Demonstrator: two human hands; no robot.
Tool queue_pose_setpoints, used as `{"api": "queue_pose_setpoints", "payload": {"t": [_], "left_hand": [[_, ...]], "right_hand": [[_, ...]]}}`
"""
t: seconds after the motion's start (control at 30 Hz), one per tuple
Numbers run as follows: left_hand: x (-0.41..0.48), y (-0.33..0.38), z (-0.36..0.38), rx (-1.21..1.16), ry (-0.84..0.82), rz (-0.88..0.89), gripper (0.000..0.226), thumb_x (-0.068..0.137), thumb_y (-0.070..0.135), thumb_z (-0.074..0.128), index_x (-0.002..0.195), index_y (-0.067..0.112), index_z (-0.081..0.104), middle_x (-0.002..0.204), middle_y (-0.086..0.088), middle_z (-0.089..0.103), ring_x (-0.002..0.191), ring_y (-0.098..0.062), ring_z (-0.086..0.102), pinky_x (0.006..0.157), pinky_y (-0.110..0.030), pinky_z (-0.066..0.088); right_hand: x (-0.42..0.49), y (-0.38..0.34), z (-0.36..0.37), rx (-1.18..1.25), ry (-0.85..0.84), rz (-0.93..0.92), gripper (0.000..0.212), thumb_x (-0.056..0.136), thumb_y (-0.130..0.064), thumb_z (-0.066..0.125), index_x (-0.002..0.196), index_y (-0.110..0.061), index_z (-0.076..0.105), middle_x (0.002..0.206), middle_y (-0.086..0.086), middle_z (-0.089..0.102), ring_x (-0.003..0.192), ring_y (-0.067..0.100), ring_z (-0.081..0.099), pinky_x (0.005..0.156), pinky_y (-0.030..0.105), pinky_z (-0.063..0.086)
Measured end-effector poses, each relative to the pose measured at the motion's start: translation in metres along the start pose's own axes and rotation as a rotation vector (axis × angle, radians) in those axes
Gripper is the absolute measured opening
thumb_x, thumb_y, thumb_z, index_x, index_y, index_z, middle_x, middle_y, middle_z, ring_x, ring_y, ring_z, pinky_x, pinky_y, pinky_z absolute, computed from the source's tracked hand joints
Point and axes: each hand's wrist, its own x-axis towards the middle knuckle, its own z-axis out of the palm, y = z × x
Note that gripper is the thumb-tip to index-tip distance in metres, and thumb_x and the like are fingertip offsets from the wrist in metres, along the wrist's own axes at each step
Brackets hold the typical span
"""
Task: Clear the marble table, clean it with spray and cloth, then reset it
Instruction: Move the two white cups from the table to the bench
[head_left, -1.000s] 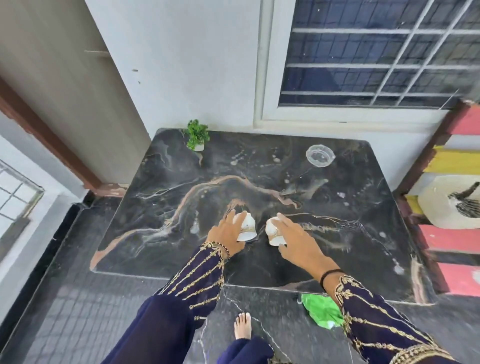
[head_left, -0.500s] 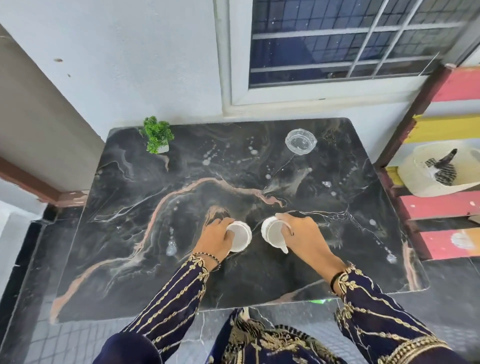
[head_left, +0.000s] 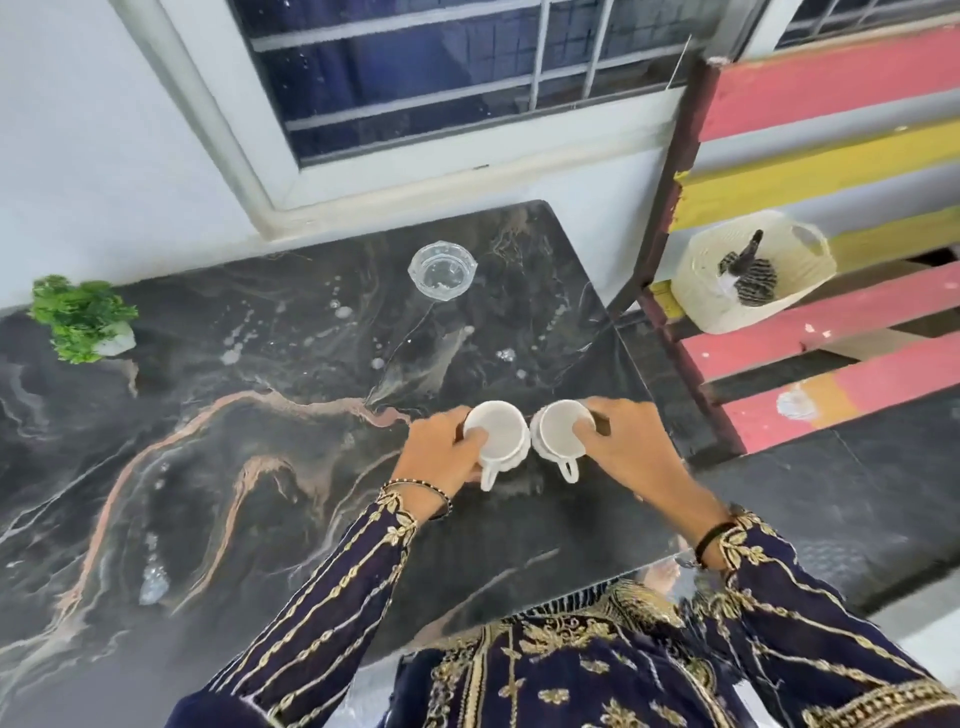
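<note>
Two white cups sit side by side over the right part of the dark marble table (head_left: 218, 467), mouths up and handles toward me. My left hand (head_left: 441, 457) grips the left cup (head_left: 498, 431) from its left side. My right hand (head_left: 631, 452) grips the right cup (head_left: 558, 431) from its right side. The cups touch each other. I cannot tell whether they rest on the marble or hang just above it. White splash marks dot the tabletop behind them.
A clear glass bowl (head_left: 442, 270) stands at the table's back, a small green potted plant (head_left: 83, 317) at the back left. A red and yellow slatted bench (head_left: 810, 343) to the right carries a cream basket (head_left: 753, 270). Wall and window lie behind.
Both hands have turned the cups mouth-up and brought them together toward the table's right side. The view has swung right and closer.
</note>
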Motion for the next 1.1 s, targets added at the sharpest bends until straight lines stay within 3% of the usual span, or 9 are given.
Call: {"api": "queue_pose_setpoints", "payload": {"t": [0.07, 0.17, 0.27, 0.37, 0.5, 0.67, 0.73, 0.83, 1.1], "left_hand": [[0.014, 0.030, 0.035, -0.003, -0.002, 0.000, 0.020, 0.088, 0.014, 0.053, 0.101, 0.008, 0.067, 0.095, -0.013, 0.072, 0.084, -0.030, 0.070, 0.078, -0.042, 0.059], [0.033, 0.074, 0.089, -0.033, 0.026, -0.022, 0.020, 0.088, 0.013, 0.054, 0.103, 0.013, 0.067, 0.097, -0.010, 0.072, 0.081, -0.024, 0.071, 0.070, -0.038, 0.062], [0.056, 0.123, 0.157, -0.046, -0.013, -0.058, 0.024, 0.087, 0.011, 0.055, 0.108, 0.012, 0.066, 0.100, -0.011, 0.070, 0.084, -0.027, 0.071, 0.069, -0.040, 0.062], [0.085, 0.161, 0.225, 0.006, -0.065, -0.065, 0.025, 0.086, 0.012, 0.055, 0.110, 0.012, 0.064, 0.089, -0.013, 0.069, 0.080, -0.028, 0.071, 0.072, -0.042, 0.061], [0.129, 0.195, 0.317, 0.139, -0.172, -0.058, 0.035, 0.088, 0.014, 0.051, 0.122, 0.010, 0.059, 0.091, -0.022, 0.070, 0.082, -0.034, 0.070, 0.072, -0.045, 0.057], [0.185, 0.201, 0.416, 0.234, -0.297, -0.132, 0.030, 0.088, 0.014, 0.053, 0.115, 0.002, 0.058, 0.101, -0.024, 0.068, 0.093, -0.038, 0.065, 0.077, -0.042, 0.053], [0.206, 0.196, 0.449, 0.278, -0.336, -0.167, 0.031, 0.088, 0.016, 0.053, 0.116, 0.003, 0.057, 0.108, -0.023, 0.067, 0.099, -0.037, 0.062, 0.079, -0.040, 0.050], [0.231, 0.184, 0.490, 0.334, -0.363, -0.225, 0.037, 0.091, 0.018, 0.052, 0.125, 0.006, 0.051, 0.114, -0.022, 0.064, 0.107, -0.038, 0.059, 0.083, -0.041, 0.046], [0.262, 0.170, 0.547, 0.354, -0.346, -0.277, 0.040, 0.092, 0.019, 0.050, 0.130, 0.005, 0.047, 0.116, -0.022, 0.064, 0.109, -0.037, 0.059, 0.086, -0.041, 0.047]], "right_hand": [[0.014, 0.039, -0.025, 0.007, 0.012, 0.001, 0.022, 0.092, -0.019, 0.060, 0.104, -0.012, 0.077, 0.074, -0.001, 0.069, 0.066, 0.019, 0.056, 0.069, 0.029, 0.040], [0.035, 0.094, -0.063, 0.012, -0.012, -0.013, 0.024, 0.092, -0.022, 0.060, 0.104, -0.009, 0.077, 0.085, 0.013, 0.074, 0.078, 0.033, 0.063, 0.073, 0.037, 0.044], [0.053, 0.168, -0.103, 0.016, -0.015, -0.010, 0.022, 0.093, -0.015, 0.065, 0.111, -0.008, 0.077, 0.087, 0.015, 0.075, 0.080, 0.035, 0.067, 0.068, 0.033, 0.039], [0.068, 0.241, -0.134, 0.045, -0.033, 0.016, 0.023, 0.092, -0.011, 0.068, 0.112, -0.009, 0.077, 0.083, 0.012, 0.075, 0.073, 0.028, 0.064, 0.063, 0.022, 0.030], [0.088, 0.337, -0.157, 0.030, -0.084, 0.104, 0.024, 0.093, -0.011, 0.067, 0.115, -0.010, 0.077, 0.095, 0.011, 0.079, 0.072, 0.017, 0.062, 0.066, 0.014, 0.031], [0.124, 0.438, -0.152, -0.014, -0.146, 0.261, 0.027, 0.095, -0.012, 0.063, 0.120, -0.008, 0.072, 0.105, 0.015, 0.077, 0.091, 0.031, 0.071, 0.070, 0.026, 0.039], [0.140, 0.467, -0.147, -0.044, -0.158, 0.291, 0.030, 0.096, -0.013, 0.061, 0.124, -0.008, 0.071, 0.110, 0.018, 0.076, 0.098, 0.035, 0.070, 0.079, 0.035, 0.049], [0.159, 0.500, -0.139, -0.061, -0.164, 0.315, 0.032, 0.097, -0.012, 0.059, 0.127, -0.007, 0.069, 0.113, 0.021, 0.075, 0.103, 0.040, 0.068, 0.089, 0.044, 0.054], [0.192, 0.549, -0.119, -0.058, -0.203, 0.374, 0.034, 0.098, -0.011, 0.056, 0.131, -0.009, 0.066, 0.119, 0.020, 0.074, 0.108, 0.040, 0.067, 0.096, 0.040, 0.049]]}}
